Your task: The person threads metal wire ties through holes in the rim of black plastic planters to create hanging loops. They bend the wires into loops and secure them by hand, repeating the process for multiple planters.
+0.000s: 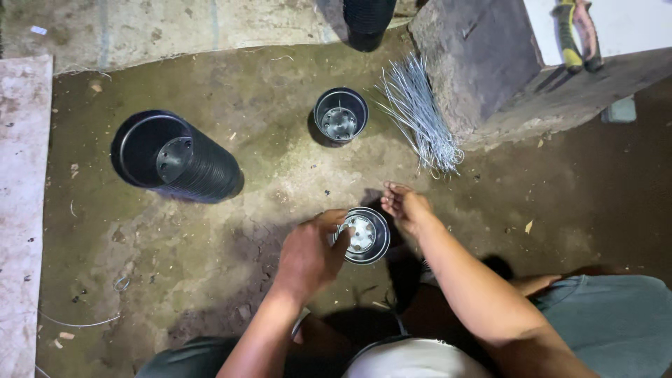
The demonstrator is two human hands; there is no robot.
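- Hands first: the left hand (308, 255) is curled around the near-left side of a small black pot (362, 235), thumb and fingers on its rim, holding it steady on the ground.
- Right hand (404, 206) hovers just beside the pot's far-right rim, fingertips drawn close together. Whether something thin is pinched between them, I cannot tell.
- Step in hand, as I judge it: one hand braces the pot while the other works at its rim — a fine, fingertip job rather than a lift or carry.
- Any further work at that rim calls for the left hand's grip to keep the pot from turning, and for the right fingertips to meet the edge precisely.
- Pot's position: on the dirt floor (231, 231) directly in front of the person, between the two hands.
- Pot's direction: it stands upright, mouth open toward the camera, drain holes showing in its pale base. Its long axis runs straight up from the floor.
- Farther out, a second small pot (340, 115) stands upright too, well apart from the first.
- To its right, a bundle of grey wires (420, 115) leans against a concrete block (483, 63), fanned ends toward the hands.
- On the left, a stack of black pots (178, 159) lies on its side, mouth toward the lower left.
- Yellow-handled pliers (575, 31) rest on top of the block, out of reach of either hand.
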